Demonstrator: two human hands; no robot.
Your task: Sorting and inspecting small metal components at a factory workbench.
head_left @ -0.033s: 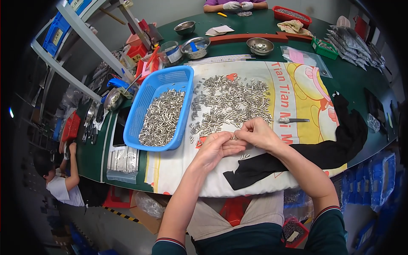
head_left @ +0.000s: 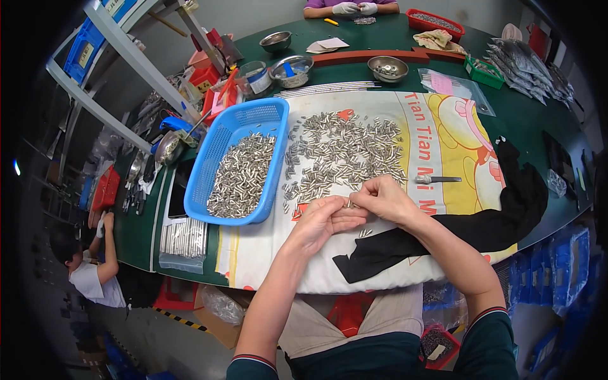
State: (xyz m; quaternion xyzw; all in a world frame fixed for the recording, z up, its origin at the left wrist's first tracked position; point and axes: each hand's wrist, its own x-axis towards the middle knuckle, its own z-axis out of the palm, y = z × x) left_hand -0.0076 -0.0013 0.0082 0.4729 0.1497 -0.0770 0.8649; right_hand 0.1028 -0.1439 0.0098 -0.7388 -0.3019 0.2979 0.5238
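Note:
My left hand is turned partly palm up, its fingers together and its thumb bent in over small metal pins. Touching it from the right, my right hand pinches at the same pins; how many there are is hidden by the fingers. Just beyond both hands, a wide heap of loose silver pins covers the printed cloth. A few more pins lie beside my right wrist, next to a black cloth. To the left stands a blue plastic basket partly filled with similar pins.
A dark-handled tool lies right of the heap. Metal bowls and thin rods are farther back. Bagged rods lie left of the cloth. A gloved co-worker sits across the green table; another person is at left.

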